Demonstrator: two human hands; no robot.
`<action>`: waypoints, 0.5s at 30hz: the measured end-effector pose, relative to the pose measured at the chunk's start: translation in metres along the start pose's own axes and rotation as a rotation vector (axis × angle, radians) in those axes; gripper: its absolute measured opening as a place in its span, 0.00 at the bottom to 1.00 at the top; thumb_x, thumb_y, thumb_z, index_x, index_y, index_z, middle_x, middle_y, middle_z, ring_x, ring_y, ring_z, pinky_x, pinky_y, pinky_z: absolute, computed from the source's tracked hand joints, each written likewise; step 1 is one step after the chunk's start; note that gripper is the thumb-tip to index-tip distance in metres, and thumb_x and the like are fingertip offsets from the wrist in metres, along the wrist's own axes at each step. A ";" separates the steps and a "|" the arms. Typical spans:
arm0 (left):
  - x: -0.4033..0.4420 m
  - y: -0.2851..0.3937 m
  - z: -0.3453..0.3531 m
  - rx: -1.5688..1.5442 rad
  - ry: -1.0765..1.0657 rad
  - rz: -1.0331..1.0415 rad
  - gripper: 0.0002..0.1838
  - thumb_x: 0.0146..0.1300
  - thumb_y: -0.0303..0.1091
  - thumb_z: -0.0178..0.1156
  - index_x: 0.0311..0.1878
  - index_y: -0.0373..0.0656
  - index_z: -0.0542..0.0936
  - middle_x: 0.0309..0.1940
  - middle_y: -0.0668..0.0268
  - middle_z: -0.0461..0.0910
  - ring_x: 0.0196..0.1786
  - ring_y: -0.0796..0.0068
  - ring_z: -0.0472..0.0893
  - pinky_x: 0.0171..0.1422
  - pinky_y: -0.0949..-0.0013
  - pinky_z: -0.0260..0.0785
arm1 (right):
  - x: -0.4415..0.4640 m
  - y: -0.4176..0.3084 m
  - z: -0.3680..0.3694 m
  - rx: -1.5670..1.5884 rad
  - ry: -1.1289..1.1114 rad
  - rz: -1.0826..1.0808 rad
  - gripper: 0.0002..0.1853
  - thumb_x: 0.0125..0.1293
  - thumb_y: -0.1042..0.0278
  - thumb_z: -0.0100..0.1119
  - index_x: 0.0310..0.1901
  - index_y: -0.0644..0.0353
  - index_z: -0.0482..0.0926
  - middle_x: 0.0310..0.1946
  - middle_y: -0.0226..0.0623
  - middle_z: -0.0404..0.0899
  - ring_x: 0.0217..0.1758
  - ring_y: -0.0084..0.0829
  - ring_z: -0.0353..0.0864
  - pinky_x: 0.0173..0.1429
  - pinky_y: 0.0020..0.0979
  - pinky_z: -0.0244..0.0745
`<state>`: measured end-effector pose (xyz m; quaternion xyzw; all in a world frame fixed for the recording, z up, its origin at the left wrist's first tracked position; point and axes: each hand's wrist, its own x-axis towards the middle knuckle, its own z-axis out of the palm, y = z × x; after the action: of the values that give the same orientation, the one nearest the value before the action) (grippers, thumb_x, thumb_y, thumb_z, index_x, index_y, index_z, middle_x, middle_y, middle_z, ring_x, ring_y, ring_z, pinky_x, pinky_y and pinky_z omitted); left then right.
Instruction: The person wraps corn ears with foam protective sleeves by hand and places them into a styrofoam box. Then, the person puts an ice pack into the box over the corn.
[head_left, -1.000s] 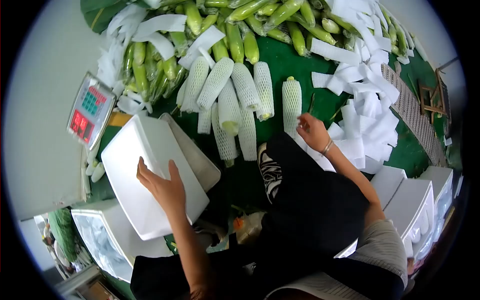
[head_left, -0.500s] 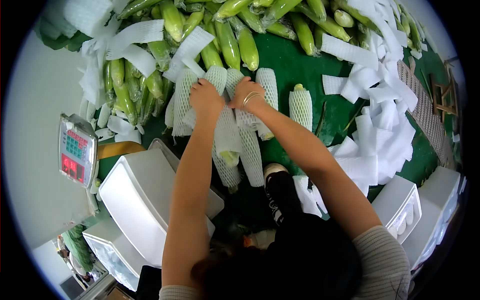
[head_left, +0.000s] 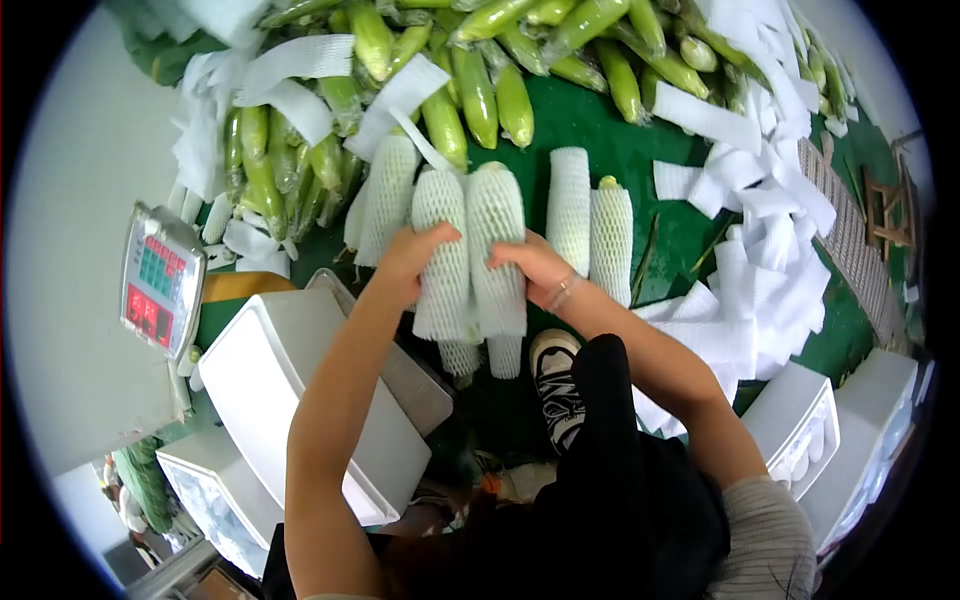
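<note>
My left hand (head_left: 412,262) is wrapped round a long vegetable in a white foam net (head_left: 440,220). Right beside it, my right hand (head_left: 535,268) grips a second netted vegetable (head_left: 496,215), thumb on top. The two stand side by side, nearly parallel. Behind and below them lie more netted pieces, partly hidden. Another netted piece (head_left: 388,195) leans to the left. On the right, two more (head_left: 569,205) (head_left: 611,240) rest on the green floor.
Green vegetables in clear wrap (head_left: 475,95) are piled at the top. Loose white foam nets (head_left: 760,270) lie on the right. A scale (head_left: 160,280) and a white box (head_left: 300,370) are on the left; foam boxes (head_left: 790,425) stand lower right.
Both hands have come together to the netted vegetables and now hold one each, raised toward me. One netted piece now lies beside the lone one on the right.
</note>
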<state>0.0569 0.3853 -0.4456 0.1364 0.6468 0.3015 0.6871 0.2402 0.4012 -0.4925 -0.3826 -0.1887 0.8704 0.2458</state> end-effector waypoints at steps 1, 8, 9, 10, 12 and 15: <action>-0.015 0.002 0.004 -0.064 0.000 0.119 0.24 0.48 0.32 0.63 0.50 0.35 0.74 0.40 0.60 0.78 0.44 0.68 0.78 0.45 0.62 0.71 | -0.014 0.001 0.007 -0.003 0.008 -0.076 0.19 0.46 0.76 0.59 0.43 0.67 0.74 0.34 0.34 0.77 0.38 0.29 0.76 0.43 0.29 0.71; -0.239 -0.007 -0.112 -0.178 0.262 0.721 0.20 0.49 0.33 0.55 0.47 0.34 0.76 0.43 0.56 0.78 0.47 0.61 0.78 0.53 0.62 0.71 | -0.111 -0.043 0.157 -0.137 -0.493 -0.375 0.29 0.46 0.80 0.62 0.54 0.67 0.67 0.45 0.36 0.77 0.45 0.26 0.76 0.50 0.29 0.72; -0.282 0.003 -0.105 -0.370 0.124 0.672 0.28 0.49 0.34 0.53 0.56 0.33 0.70 0.50 0.53 0.75 0.51 0.58 0.77 0.57 0.59 0.70 | -0.117 -0.042 0.187 -0.200 -0.570 -0.336 0.31 0.45 0.78 0.63 0.55 0.67 0.66 0.45 0.35 0.76 0.46 0.26 0.75 0.52 0.30 0.71; -0.304 -0.003 -0.119 -0.353 0.165 0.690 0.31 0.49 0.35 0.53 0.59 0.34 0.67 0.52 0.53 0.74 0.53 0.58 0.76 0.58 0.58 0.70 | -0.119 -0.031 0.218 -0.162 -0.631 -0.338 0.35 0.43 0.73 0.65 0.56 0.68 0.63 0.44 0.38 0.74 0.47 0.29 0.74 0.53 0.30 0.69; -0.333 -0.026 -0.177 -0.327 0.277 0.619 0.34 0.49 0.37 0.54 0.62 0.35 0.64 0.54 0.53 0.73 0.54 0.58 0.76 0.59 0.57 0.70 | -0.106 0.021 0.265 -0.320 -0.537 -0.311 0.37 0.43 0.66 0.68 0.55 0.71 0.63 0.47 0.43 0.73 0.51 0.31 0.72 0.53 0.29 0.69; -0.313 -0.078 -0.214 -0.405 0.435 0.326 0.24 0.51 0.39 0.54 0.51 0.37 0.72 0.41 0.58 0.78 0.45 0.64 0.78 0.51 0.62 0.72 | -0.078 0.100 0.298 -0.604 -0.318 0.003 0.41 0.37 0.58 0.67 0.50 0.79 0.62 0.42 0.55 0.73 0.45 0.42 0.76 0.48 0.32 0.72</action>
<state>-0.1265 0.0965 -0.2649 0.0313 0.6749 0.5519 0.4887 0.0316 0.2335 -0.3099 -0.2977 -0.4735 0.8243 0.0876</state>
